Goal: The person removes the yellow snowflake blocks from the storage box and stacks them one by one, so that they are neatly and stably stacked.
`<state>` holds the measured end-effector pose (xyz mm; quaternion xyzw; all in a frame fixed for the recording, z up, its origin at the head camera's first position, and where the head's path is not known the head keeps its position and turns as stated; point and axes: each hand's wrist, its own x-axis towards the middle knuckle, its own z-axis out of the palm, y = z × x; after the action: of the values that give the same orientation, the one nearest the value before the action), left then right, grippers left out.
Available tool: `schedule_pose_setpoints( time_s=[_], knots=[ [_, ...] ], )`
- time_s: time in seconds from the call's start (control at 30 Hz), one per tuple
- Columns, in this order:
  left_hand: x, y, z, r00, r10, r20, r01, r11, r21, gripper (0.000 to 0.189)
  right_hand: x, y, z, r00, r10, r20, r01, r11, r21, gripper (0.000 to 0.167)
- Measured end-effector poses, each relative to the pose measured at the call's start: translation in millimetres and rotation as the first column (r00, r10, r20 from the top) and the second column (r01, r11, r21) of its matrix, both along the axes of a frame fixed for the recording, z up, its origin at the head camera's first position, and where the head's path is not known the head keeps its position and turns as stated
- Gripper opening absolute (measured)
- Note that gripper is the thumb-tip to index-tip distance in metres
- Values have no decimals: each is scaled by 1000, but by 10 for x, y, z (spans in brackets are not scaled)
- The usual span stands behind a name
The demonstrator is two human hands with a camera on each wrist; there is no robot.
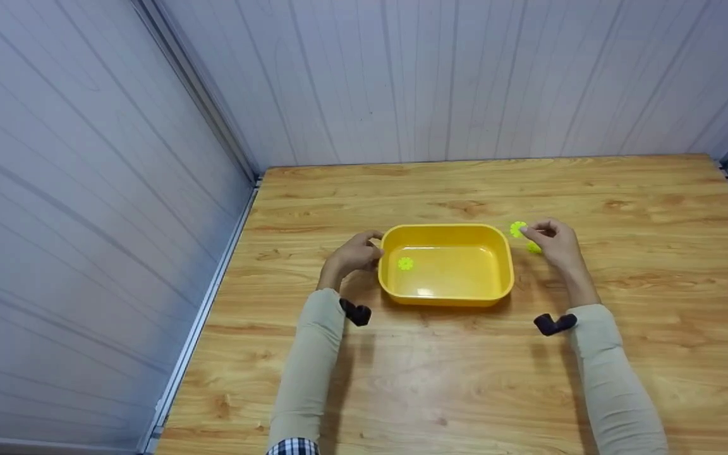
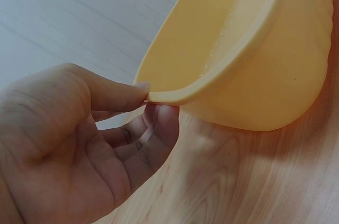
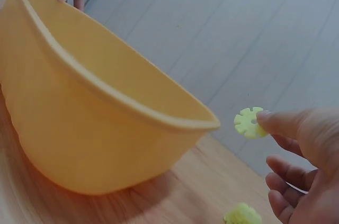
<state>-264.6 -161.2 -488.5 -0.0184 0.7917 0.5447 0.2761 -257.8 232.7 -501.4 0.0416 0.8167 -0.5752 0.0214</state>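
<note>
A yellow plastic basin (image 1: 446,300) stands on the wooden table. My left hand (image 1: 356,254) pinches its left rim between thumb and fingers, and the left wrist view shows that grip on the basin (image 2: 254,70) closely. Just off the basin's right end, my right hand (image 1: 557,243) holds up a notched yellow-green plastic disc (image 3: 249,123) by its edge, between thumb and forefinger. Another such disc (image 1: 406,263) lies inside the basin, toward its left. Below the right hand, more discs (image 3: 242,214) sit on the table, partly hidden by that hand in the head view.
The wood-grain table (image 1: 440,379) reaches back to a pale panelled wall (image 1: 402,76). A second panelled wall (image 1: 73,208) runs along the left side. Dark wrist mounts (image 1: 555,324) stick out inward from both sleeves, over the table.
</note>
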Motion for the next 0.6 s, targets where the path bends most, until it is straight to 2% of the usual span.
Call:
schedule_pose_setpoints(
  time_s=[0.03, 0.17, 0.33, 0.6],
  knots=[
    [9, 6, 34, 1000, -6, 10, 6, 1000, 1, 43, -14, 29, -48, 1000, -17, 5, 17, 1000, 0, 37],
    [5, 7, 32, 1000, -3, 14, 3, 1000, -1, 44, -66, 131, -221, 995, -85, 49, 85, 996, 0, 40],
    [-3, 5, -3, 1000, 5, -8, -6, 1000, -26, 43, -74, 206, -258, 978, -168, 121, 164, 986, 40, 41],
    [-5, 12, -8, 1000, 7, -11, -8, 999, -37, 42, -58, 292, -290, 966, -170, 196, 148, 981, 124, 54]
  ],
)
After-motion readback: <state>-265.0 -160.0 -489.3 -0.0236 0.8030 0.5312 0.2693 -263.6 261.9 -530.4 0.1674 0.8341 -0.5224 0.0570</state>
